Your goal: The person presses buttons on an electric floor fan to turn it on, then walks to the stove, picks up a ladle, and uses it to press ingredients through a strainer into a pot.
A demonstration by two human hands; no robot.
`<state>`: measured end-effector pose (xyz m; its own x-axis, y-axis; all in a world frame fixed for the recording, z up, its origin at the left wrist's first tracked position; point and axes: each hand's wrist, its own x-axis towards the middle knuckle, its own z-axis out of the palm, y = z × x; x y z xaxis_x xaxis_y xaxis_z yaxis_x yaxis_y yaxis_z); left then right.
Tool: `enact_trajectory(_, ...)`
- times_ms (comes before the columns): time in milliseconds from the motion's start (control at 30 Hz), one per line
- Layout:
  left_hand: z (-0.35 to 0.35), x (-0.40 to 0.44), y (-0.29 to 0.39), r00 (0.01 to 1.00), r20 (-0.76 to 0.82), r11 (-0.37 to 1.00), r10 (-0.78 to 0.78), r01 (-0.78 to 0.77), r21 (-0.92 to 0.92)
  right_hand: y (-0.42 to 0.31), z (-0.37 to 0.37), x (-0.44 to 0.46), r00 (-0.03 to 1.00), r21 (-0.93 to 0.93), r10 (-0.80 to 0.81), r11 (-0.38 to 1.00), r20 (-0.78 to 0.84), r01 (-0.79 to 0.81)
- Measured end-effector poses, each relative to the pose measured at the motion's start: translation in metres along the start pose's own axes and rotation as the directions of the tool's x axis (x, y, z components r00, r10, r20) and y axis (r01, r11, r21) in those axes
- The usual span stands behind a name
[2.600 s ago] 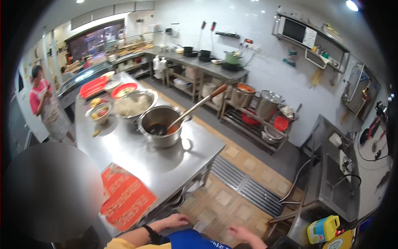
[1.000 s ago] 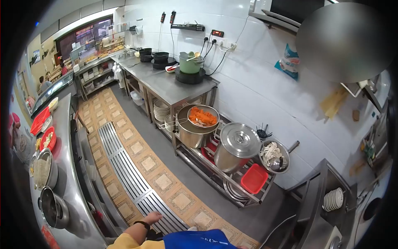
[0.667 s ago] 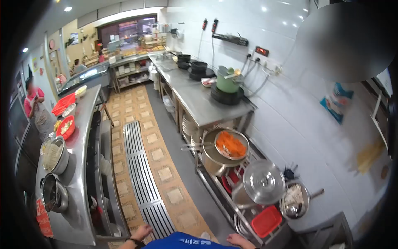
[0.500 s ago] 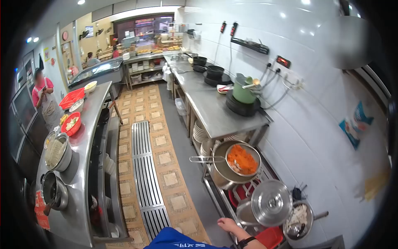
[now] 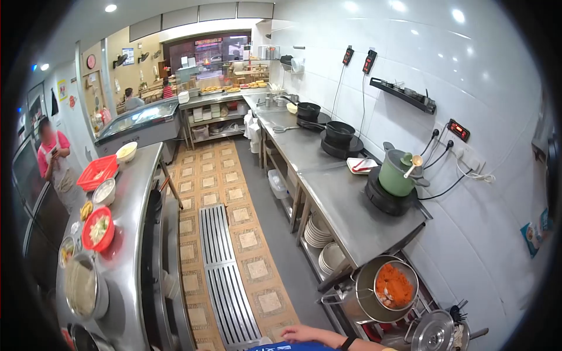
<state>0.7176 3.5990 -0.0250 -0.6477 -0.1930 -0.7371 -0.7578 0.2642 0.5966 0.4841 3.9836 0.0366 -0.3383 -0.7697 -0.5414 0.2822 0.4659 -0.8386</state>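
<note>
Low at the bottom edge, my right hand (image 5: 298,333) hangs over the floor beside my blue shirt (image 5: 287,347), a dark band on its wrist. Its fingers are loosely apart with nothing in them. To its right stands a tall steel pot (image 5: 362,301) holding a long-handled strainer of orange shredded food (image 5: 394,285). Next to that pot is a round metal lid (image 5: 433,334), partly cut off by the frame. My left hand is out of view.
The right steel counter (image 5: 345,193) carries a green pot (image 5: 398,174) and black pans (image 5: 338,136). Red baskets (image 5: 98,171) and bowls (image 5: 104,192) stand on the left counter (image 5: 132,234). A floor drain (image 5: 231,292) runs between. A person in pink (image 5: 55,152) stands left.
The view has shifted, so the counters and pots appear lower in the frame, with the right-hand ones further right. My right hand appears lower and further left, still holding nothing.
</note>
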Motion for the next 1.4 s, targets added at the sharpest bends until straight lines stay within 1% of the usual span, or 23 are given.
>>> enact_trajectory(67, -0.045, 0.060, 0.030, 0.999, -0.022, 0.999, 0.042, -0.042, -0.019, -0.055, -0.028, 0.006, 0.992, 0.091, 0.048, 0.995, -0.114, -0.037)
enact_trajectory(100, -0.067, 0.087, 0.071, 0.999, -0.033, 0.999, 0.012, -0.013, -0.030, -0.074, -0.044, 0.010, 0.983, 0.142, 0.078, 0.988, -0.169, -0.054)
enact_trajectory(133, -0.088, 0.127, 0.079, 0.997, -0.008, 0.994, 0.076, -0.076, -0.073, -0.088, -0.060, 0.017, 0.968, 0.216, 0.158, 0.970, -0.194, -0.115)
enact_trajectory(167, -0.099, 0.140, 0.125, 0.991, -0.057, 0.990, 0.123, -0.126, -0.060, -0.093, -0.073, 0.024, 0.960, 0.280, 0.191, 0.951, -0.204, -0.130)
enact_trajectory(200, -0.111, 0.154, 0.170, 0.994, -0.050, 0.993, 0.099, -0.102, -0.054, -0.098, -0.088, 0.033, 0.951, 0.340, 0.223, 0.930, -0.216, -0.141)
enact_trajectory(300, -0.127, 0.218, 0.253, 0.972, -0.037, 0.969, 0.232, -0.234, -0.076, -0.115, -0.133, 0.065, 0.953, 0.382, 0.225, 0.914, -0.201, -0.135)
enact_trajectory(400, -0.133, 0.290, 0.280, 0.959, 0.035, 0.952, 0.280, -0.272, -0.142, -0.120, -0.193, 0.122, 0.960, 0.217, 0.075, 0.976, -0.270, -0.015)
enact_trajectory(467, -0.145, 0.246, 0.346, 0.874, 0.112, 0.859, 0.472, -0.485, 0.164, -0.144, -0.232, 0.163, 0.960, 0.256, 0.084, 0.967, -0.269, -0.013)
enact_trajectory(533, -0.159, 0.264, 0.387, 0.908, 0.165, 0.882, 0.385, -0.415, 0.223, -0.198, -0.278, 0.196, 0.958, 0.202, 0.076, 0.979, -0.278, -0.019)
enact_trajectory(633, -0.198, 0.321, 0.427, 0.973, 0.127, 0.963, 0.195, -0.214, 0.162, -0.235, -0.336, 0.237, 0.908, 0.132, -0.126, 0.972, -0.400, 0.193)
enact_trajectory(733, -0.229, 0.383, 0.468, 0.991, 0.094, 0.989, 0.091, -0.101, 0.111, -0.280, -0.385, 0.227, 0.884, 0.241, -0.056, 0.952, -0.464, 0.187)
enact_trajectory(867, -0.260, 0.477, 0.530, 0.993, 0.120, 0.990, 0.020, -0.037, 0.137, -0.280, -0.436, 0.234, 0.845, 0.416, 0.043, 0.883, -0.533, 0.218)
enact_trajectory(900, -0.266, 0.504, 0.546, 0.990, 0.137, 0.987, 0.010, -0.031, 0.156, -0.294, -0.450, 0.230, 0.824, 0.389, 0.077, 0.903, -0.561, 0.180)
enact_trajectory(1000, -0.289, 0.591, 0.593, 0.980, 0.196, 0.973, -0.021, -0.025, 0.230, -0.324, -0.506, 0.231, 0.729, 0.462, 0.210, 0.872, -0.651, 0.161)
enact_trajectory(1033, -0.299, 0.624, 0.610, 0.975, 0.219, 0.964, -0.031, -0.029, 0.265, -0.337, -0.530, 0.231, 0.641, 0.457, 0.219, 0.858, -0.735, 0.232)
enact_trajectory(1067, -0.311, 0.657, 0.630, 0.970, 0.241, 0.951, -0.038, -0.039, 0.305, -0.352, -0.554, 0.230, 0.541, 0.447, 0.233, 0.841, -0.808, 0.306)
enact_trajectory(1133, -0.331, 0.723, 0.681, 0.956, 0.289, 0.910, -0.045, -0.080, 0.406, -0.361, -0.617, 0.231, 0.233, 0.321, 0.239, 0.841, -0.943, 0.435)
enact_trajectory(1200, -0.352, 0.796, 0.731, 0.941, 0.335, 0.836, -0.043, -0.150, 0.529, -0.398, -0.673, 0.221, -0.003, 0.270, 0.396, 0.633, -0.918, 0.726)
enact_trajectory(1267, -0.361, 0.869, 0.781, 0.929, 0.370, 0.800, 0.019, -0.236, 0.552, -0.414, -0.724, 0.213, -0.022, 0.274, 0.480, 0.538, -0.877, 0.798)
enact_trajectory(1300, -0.345, 0.876, 0.817, 0.949, 0.299, 0.946, 0.099, -0.183, 0.268, -0.425, -0.742, 0.211, -0.026, 0.281, 0.515, 0.509, -0.856, 0.813)
enact_trajectory(1333, -0.329, 0.881, 0.853, 0.958, 0.225, 0.984, 0.178, -0.170, -0.053, -0.434, -0.757, 0.212, -0.023, 0.291, 0.550, 0.476, -0.835, 0.830)
enact_trajectory(1367, -0.316, 0.860, 0.901, 0.946, 0.245, 0.977, 0.211, -0.193, -0.094, -0.439, -0.770, 0.214, -0.016, 0.299, 0.580, 0.443, -0.814, 0.845)
enact_trajectory(1400, -0.307, 0.860, 0.925, 0.934, 0.295, 0.979, 0.203, -0.195, -0.057, -0.443, -0.779, 0.216, -0.026, 0.297, 0.593, 0.440, -0.805, 0.847)
